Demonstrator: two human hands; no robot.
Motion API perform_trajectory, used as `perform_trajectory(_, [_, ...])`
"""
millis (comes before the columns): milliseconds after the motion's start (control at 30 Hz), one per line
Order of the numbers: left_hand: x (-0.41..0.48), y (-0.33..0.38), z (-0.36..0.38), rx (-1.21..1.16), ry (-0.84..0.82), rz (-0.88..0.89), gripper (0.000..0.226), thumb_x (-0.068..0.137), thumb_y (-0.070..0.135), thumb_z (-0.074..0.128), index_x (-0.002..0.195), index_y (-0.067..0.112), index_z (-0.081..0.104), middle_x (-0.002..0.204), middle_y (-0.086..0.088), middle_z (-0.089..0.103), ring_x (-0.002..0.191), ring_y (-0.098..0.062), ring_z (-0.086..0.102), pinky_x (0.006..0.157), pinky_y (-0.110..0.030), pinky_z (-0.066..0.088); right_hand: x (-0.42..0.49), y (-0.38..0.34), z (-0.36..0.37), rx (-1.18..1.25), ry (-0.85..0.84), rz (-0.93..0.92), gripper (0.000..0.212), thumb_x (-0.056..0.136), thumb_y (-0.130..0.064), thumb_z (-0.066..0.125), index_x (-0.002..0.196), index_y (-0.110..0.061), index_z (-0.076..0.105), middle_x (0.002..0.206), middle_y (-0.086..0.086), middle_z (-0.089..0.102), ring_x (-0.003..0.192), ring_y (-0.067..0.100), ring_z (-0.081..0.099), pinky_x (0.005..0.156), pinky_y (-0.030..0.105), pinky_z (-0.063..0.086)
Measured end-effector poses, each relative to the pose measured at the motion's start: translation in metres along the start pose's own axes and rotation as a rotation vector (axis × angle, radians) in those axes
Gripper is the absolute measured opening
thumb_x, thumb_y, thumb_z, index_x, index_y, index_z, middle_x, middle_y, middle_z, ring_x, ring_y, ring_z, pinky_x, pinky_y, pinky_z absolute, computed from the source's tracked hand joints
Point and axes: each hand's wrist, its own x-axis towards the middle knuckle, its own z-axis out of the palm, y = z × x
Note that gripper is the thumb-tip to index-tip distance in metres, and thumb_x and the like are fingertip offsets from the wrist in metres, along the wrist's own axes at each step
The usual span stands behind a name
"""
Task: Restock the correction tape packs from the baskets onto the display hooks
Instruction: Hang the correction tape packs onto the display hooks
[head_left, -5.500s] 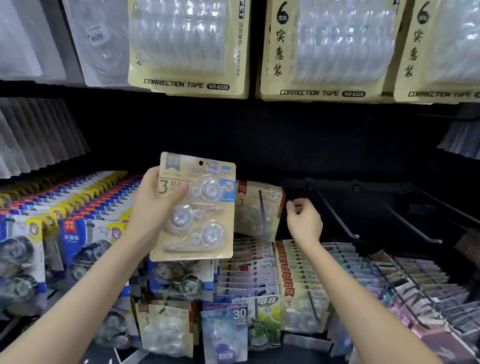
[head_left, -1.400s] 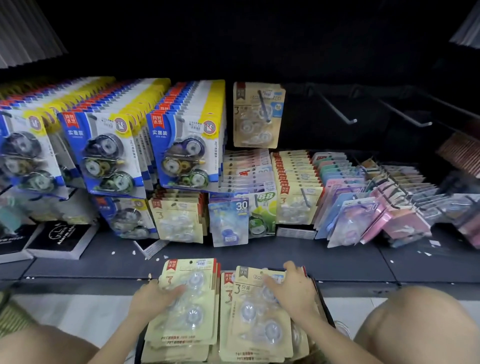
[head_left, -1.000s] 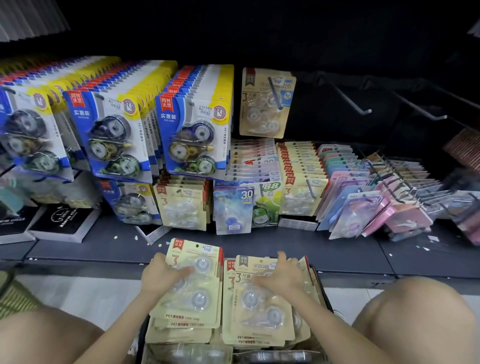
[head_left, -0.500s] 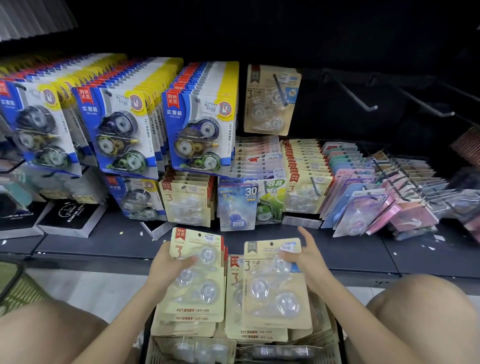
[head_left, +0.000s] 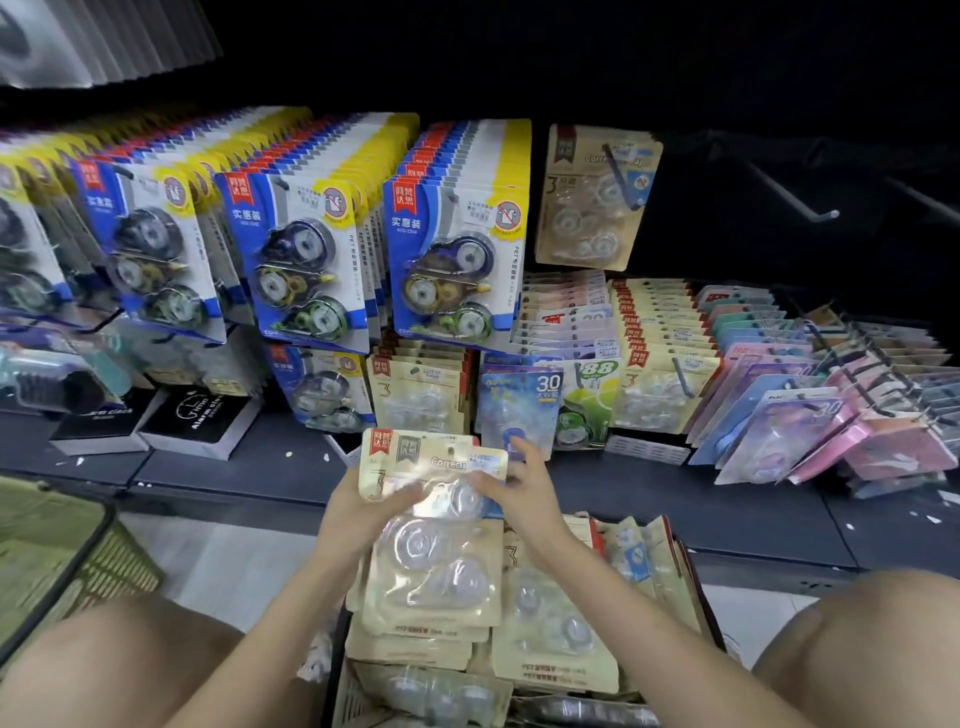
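Both hands have come together since half a second ago: the two separate cards are now stacked into one bundle of correction tape packs (head_left: 435, 561), lifted just above the basket (head_left: 698, 592) and in front of the dark shelf (head_left: 234, 467). The left hand (head_left: 358, 512) grips the bundle's left edge, thumb across the front and fingers hidden behind. The right hand (head_left: 524, 499) is blurred but appears to pinch the upper right corner, thumb on the face and fingers reaching behind and above. More packs of the same kind lie loose and overlapping in the basket below. Each pack is a flat cream card with a clear, glossy plastic blister holding three round dispensers, and a small punched hole sits near the top edge. I judge them light and fairly stiff across the card, though the smooth blisters likely let stacked packs slide on one another and the thin card can bend or tear at the hole. The best hold is probably on the bare card margins near the top, leaving the hole free. One hanging pack (head_left: 592, 208) of the same design sits on a display hook (head_left: 621, 171) up on the dark back panel, and bare hooks (head_left: 795, 195) jut out to its right.
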Motion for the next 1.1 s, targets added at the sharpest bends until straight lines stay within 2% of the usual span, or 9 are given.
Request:
perform_trajectory(100, [0.006, 0.001, -0.022, 0.175, 0.2, 0.063, 0.029, 0.077, 0.016, 0.082, 0.099, 0.02, 0.063, 0.093, 0.003, 0.073, 0.09, -0.021, 0.069, 0.081, -0.041, 0.054, 0.004, 0.013, -0.004, -0.16, 0.063, 0.127, 0.074, 0.083, -0.045, 0.074, 0.142, -0.016, 0.041, 0.103, -0.005, 0.061, 0.102, 0.017, 0.062, 0.095, 0.036, 0.049])
perform_trajectory(200, [0.004, 0.01, -0.039, 0.319, 0.32, 0.11, 0.03, 0.079, 0.022, 0.08, 0.101, 0.024, 0.06, 0.093, 0.008, 0.069, 0.092, -0.021, 0.065, 0.083, -0.042, 0.051, 0.013, 0.034, -0.003, -0.302, -0.014, 0.247, 0.093, 0.078, -0.053, 0.076, 0.149, -0.015, 0.029, 0.128, 0.004, 0.057, 0.122, 0.026, 0.056, 0.1, 0.034, 0.045])
perform_trajectory(300, [0.0, 0.019, -0.054, 0.344, 0.384, 0.151, 0.032, 0.08, 0.024, 0.078, 0.106, 0.022, 0.059, 0.096, 0.007, 0.07, 0.095, -0.021, 0.065, 0.087, -0.045, 0.05, 0.021, 0.044, 0.014, -0.29, -0.071, 0.309, 0.106, 0.073, -0.051, 0.081, 0.151, -0.014, 0.021, 0.139, 0.007, 0.053, 0.126, 0.026, 0.053, 0.101, 0.036, 0.046])
perform_trajectory(533, [-0.014, 0.045, -0.067, 0.424, 0.399, 0.294, 0.028, 0.083, 0.023, 0.077, 0.102, 0.024, 0.057, 0.083, 0.021, 0.061, 0.083, -0.013, 0.059, 0.07, -0.032, 0.039, 0.029, 0.054, 0.032, -0.368, -0.034, 0.323, 0.059, 0.058, -0.044, 0.087, 0.104, -0.018, 0.06, 0.096, 0.001, 0.071, 0.087, 0.022, 0.068, 0.076, 0.032, 0.055])
perform_trajectory(667, [-0.017, 0.062, -0.067, 0.467, 0.343, 0.344, 0.03, 0.082, 0.023, 0.079, 0.1, 0.03, 0.056, 0.082, 0.024, 0.061, 0.082, -0.009, 0.06, 0.065, -0.023, 0.04, 0.031, 0.039, 0.004, -0.144, 0.024, 0.153, 0.062, 0.062, -0.019, 0.09, 0.112, -0.011, 0.052, 0.103, 0.006, 0.069, 0.096, 0.029, 0.068, 0.085, 0.042, 0.056])
perform_trajectory(733, [-0.02, 0.072, -0.063, 0.47, 0.303, 0.363, 0.032, 0.082, 0.022, 0.079, 0.098, 0.036, 0.055, 0.083, 0.027, 0.06, 0.081, -0.001, 0.059, 0.068, -0.021, 0.04, 0.027, 0.022, -0.025, -0.086, 0.019, 0.024, 0.057, 0.07, -0.007, 0.086, 0.116, -0.009, 0.052, 0.106, 0.008, 0.069, 0.099, 0.027, 0.068, 0.079, 0.034, 0.055])
perform_trajectory(833, [-0.022, 0.091, -0.053, 0.507, 0.244, 0.419, 0.037, 0.081, 0.023, 0.08, 0.089, 0.045, 0.05, 0.085, 0.031, 0.06, 0.087, -0.006, 0.062, 0.077, -0.032, 0.047, 0.012, -0.021, -0.073, -0.132, 0.001, -0.142, 0.055, 0.078, -0.008, 0.081, 0.118, -0.022, 0.046, 0.11, -0.009, 0.063, 0.099, 0.005, 0.062, 0.081, 0.026, 0.051])
perform_trajectory(933, [-0.025, 0.116, -0.039, 0.501, 0.208, 0.493, 0.038, 0.08, 0.021, 0.08, 0.096, 0.041, 0.053, 0.087, 0.029, 0.061, 0.083, 0.002, 0.061, 0.075, -0.021, 0.045, -0.004, -0.062, -0.119, -0.135, 0.019, -0.284, 0.055, 0.084, -0.006, 0.074, 0.119, -0.032, 0.041, 0.11, -0.018, 0.06, 0.096, -0.01, 0.059, 0.079, 0.011, 0.049])
perform_trajectory(1100, [-0.024, 0.16, -0.018, 0.432, 0.191, 0.593, 0.039, 0.079, 0.02, 0.081, 0.104, 0.036, 0.056, 0.09, 0.028, 0.062, 0.088, -0.001, 0.062, 0.083, -0.033, 0.047, -0.018, -0.128, -0.173, -0.095, 0.198, -0.51, 0.077, 0.088, -0.012, 0.072, 0.15, -0.027, 0.03, 0.141, -0.016, 0.046, 0.121, -0.011, 0.048, 0.098, 0.007, 0.038])
